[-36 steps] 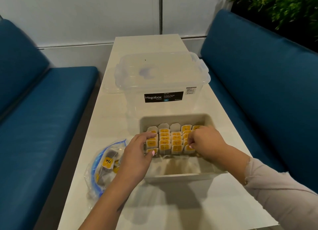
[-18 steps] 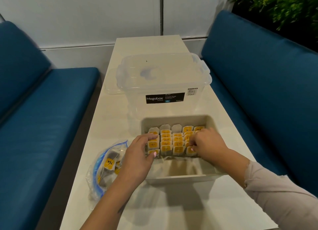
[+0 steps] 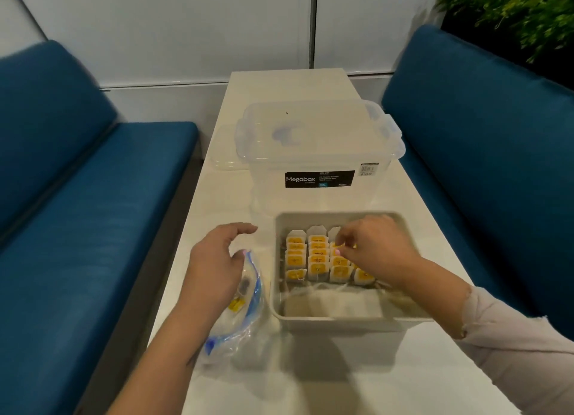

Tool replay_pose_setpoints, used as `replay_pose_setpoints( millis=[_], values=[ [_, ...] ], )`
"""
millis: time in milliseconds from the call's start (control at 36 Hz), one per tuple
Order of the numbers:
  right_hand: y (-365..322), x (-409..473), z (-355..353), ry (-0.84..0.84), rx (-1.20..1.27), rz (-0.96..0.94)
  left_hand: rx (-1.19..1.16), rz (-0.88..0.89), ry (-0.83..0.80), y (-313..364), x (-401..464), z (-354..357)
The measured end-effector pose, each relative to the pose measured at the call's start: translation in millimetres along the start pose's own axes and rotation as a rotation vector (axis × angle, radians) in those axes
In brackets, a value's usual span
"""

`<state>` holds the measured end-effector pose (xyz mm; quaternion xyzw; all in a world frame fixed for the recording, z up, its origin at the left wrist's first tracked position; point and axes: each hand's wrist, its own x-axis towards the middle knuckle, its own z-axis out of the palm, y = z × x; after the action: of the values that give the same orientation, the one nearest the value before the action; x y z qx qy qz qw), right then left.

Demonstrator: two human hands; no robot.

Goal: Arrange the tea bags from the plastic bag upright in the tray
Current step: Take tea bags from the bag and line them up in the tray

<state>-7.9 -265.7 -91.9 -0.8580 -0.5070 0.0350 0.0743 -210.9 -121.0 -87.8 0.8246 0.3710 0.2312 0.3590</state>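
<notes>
Tea bags [image 3: 316,259] stand upright in rows filling the far half of the beige tray [image 3: 341,320]; near half of the tray floor is bare apart from loose strings. Right hand [image 3: 377,248] is inside the tray over the right-hand rows, fingertips pinched on a tea bag tag. Left hand [image 3: 217,268] is outside the tray's left wall, fingers spread and loose, over the mouth of the plastic bag [image 3: 245,315], gripping nothing. A few yellow-tagged bags show through the plastic bag, which lies just beside the tray on the worktop [image 3: 310,383]. Clear lidded Megabox bin [image 3: 316,153] sits just behind the tray. Worktop is narrow, blue benches [image 3: 77,228] both sides; free room is at the near edge.
</notes>
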Motion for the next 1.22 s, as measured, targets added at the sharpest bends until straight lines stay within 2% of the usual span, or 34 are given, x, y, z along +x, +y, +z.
replay_pose_setpoints(
  millis=[83, 194, 306, 472, 611, 750, 1000, 1222],
  values=[
    [-25, 7, -4, 0.02, 0.048, -0.052, 0.159, -0.056, 0.012, -16, 2, -18],
    [-58, 16, -5, 0.014, 0.074, -0.124, 0.402, -0.209, -0.053, -33, -4, -33],
    [-91, 21, 2, -0.022, 0.128, -0.176, 0.517, -0.279, -0.105, -41, -12, -35],
    [-135, 25, 23, -0.103, 0.098, -0.287, 0.45, -0.276, -0.017, -55, -12, -33],
    [-165, 29, 51, -0.15, -0.13, -0.371, 0.375, -0.214, -0.004, -58, -13, -35],
    [-187, 30, 69, -0.206, -0.192, -0.302, 0.325, -0.167, -0.02, -60, -15, -34],
    [-200, 32, 75, -0.3, -0.137, -0.224, 0.276, -0.171, -0.033, -67, -13, -37],
    [-198, 32, 76, -0.217, -0.151, -0.219, 0.278, -0.17, -0.032, -70, -9, -37]
  ],
)
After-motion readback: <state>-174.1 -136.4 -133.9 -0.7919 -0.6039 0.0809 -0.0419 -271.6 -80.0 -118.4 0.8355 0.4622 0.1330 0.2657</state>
